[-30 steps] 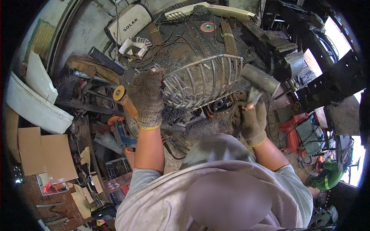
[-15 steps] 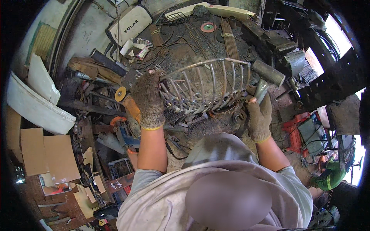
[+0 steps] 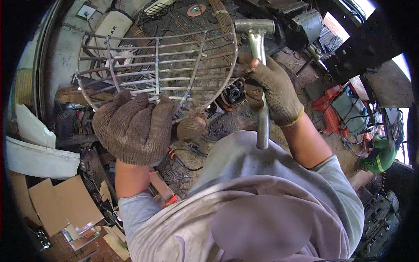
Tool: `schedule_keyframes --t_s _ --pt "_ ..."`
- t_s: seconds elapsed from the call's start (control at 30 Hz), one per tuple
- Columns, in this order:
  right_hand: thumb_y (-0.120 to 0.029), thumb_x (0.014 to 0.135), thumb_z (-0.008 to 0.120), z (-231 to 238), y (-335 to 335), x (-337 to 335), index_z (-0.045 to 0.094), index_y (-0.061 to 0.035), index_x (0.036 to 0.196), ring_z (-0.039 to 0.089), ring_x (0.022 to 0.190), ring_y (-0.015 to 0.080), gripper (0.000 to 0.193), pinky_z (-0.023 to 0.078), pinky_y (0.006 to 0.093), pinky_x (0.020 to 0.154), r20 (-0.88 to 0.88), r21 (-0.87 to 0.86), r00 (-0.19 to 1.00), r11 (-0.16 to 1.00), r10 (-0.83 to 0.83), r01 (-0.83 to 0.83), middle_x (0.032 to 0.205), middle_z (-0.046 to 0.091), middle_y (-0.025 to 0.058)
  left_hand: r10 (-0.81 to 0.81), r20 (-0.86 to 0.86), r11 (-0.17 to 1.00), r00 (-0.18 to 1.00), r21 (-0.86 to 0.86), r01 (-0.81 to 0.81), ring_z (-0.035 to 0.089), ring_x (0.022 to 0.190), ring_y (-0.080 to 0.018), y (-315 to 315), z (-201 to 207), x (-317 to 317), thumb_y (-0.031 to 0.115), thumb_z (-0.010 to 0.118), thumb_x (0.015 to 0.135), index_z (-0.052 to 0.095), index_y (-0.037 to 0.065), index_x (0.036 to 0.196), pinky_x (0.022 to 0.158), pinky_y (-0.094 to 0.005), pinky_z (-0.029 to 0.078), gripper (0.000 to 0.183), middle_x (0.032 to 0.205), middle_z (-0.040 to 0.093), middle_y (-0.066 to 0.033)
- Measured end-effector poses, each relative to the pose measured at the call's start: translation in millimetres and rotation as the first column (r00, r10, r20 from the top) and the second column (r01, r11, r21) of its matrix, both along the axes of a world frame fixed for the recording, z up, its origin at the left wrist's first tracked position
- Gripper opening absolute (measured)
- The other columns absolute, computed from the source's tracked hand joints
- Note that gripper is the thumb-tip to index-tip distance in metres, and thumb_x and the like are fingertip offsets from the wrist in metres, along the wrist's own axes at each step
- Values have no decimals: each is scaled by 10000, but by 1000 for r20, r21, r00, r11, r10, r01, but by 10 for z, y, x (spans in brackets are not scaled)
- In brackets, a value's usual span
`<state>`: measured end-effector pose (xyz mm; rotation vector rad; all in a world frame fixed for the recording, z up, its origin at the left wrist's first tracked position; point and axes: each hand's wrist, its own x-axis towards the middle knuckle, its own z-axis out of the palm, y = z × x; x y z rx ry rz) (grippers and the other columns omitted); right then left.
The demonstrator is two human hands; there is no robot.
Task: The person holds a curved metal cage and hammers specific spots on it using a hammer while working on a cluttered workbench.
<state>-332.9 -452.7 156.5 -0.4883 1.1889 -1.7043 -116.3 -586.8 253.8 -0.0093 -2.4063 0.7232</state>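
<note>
A curved cage (image 3: 157,78) of welded metal rods is raised in front of me, its barred side facing up. My left hand (image 3: 137,126), in a brown knit glove, is closed around the near lower edge of the cage. The gloved fingers hide the rods there. A metal hammer (image 3: 262,124) stands upright in my right hand (image 3: 276,89), which wears the same kind of glove. Its thick cylindrical head is above the fist, next to the cage's right rim, and the tubular handle sticks out below.
Cardboard sheets (image 3: 65,205) and a white curved panel (image 3: 39,157) lie on the left. A bundle of rods (image 3: 220,17) and a red-rimmed disc (image 3: 196,9) are on the far floor. To the right are a red machine (image 3: 329,113) and a person in green (image 3: 380,153).
The cage has been lifted and tipped, and it has moved left. My left hand has shifted left and closer. The hammer has swung from slanting to upright, coming left with my right hand.
</note>
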Motion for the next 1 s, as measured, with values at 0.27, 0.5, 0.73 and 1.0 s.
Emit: schedule_keyframes --t_s 0.27,0.5,0.73,1.0 --pt "-283 855 705 162 -21 152 563 10 1051 577 626 106 379 496 254 517 -53 73 997 996 58 -54 765 565 25 -90 245 986 965 -113 120 680 766 -220 171 189 75 176 739 664 669 133 854 726 -413 576 207 786 655 -18" --pt "-249 815 738 130 -65 183 554 29 1036 615 646 139 401 538 286 551 -142 14 990 1000 -8 10 822 592 62 -103 292 968 951 -192 164 682 788 -262 231 235 89 176 727 656 678 120 947 684 -430 582 300 834 668 -73" --pt "-258 796 732 185 -77 127 558 38 1155 573 705 91 497 494 242 606 -250 169 905 936 344 -309 888 625 59 -257 337 947 906 -100 306 641 759 -284 70 154 11 208 596 824 687 9 839 723 -505 570 219 748 643 -128" --pt "-214 758 751 -151 -150 206 526 33 1251 585 748 93 596 492 237 572 -267 279 865 893 424 -352 953 642 52 -352 504 906 789 -29 423 613 701 -278 61 68 -77 276 626 655 684 6 809 712 -519 524 316 774 655 -153"
